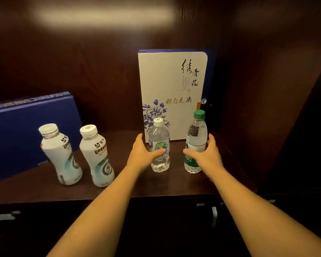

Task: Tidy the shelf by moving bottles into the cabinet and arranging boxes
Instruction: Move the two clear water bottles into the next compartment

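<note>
Two clear water bottles stand upright on the dark wooden shelf. My left hand is open and cupped around the left side of the white-capped bottle, thumb across its label, fingers a little apart from it. My right hand is open and curls around the green-capped bottle, thumb in front, fingers at its right side. Two white drink bottles stand further left. A white box with blue flowers stands upright behind the water bottles. A blue box leans at the far left.
The shelf's dark back panel and right side wall close in the space. Below the front edge lies a dark area with small metal fittings. Bare shelf surface lies between the white drink bottles and the water bottles.
</note>
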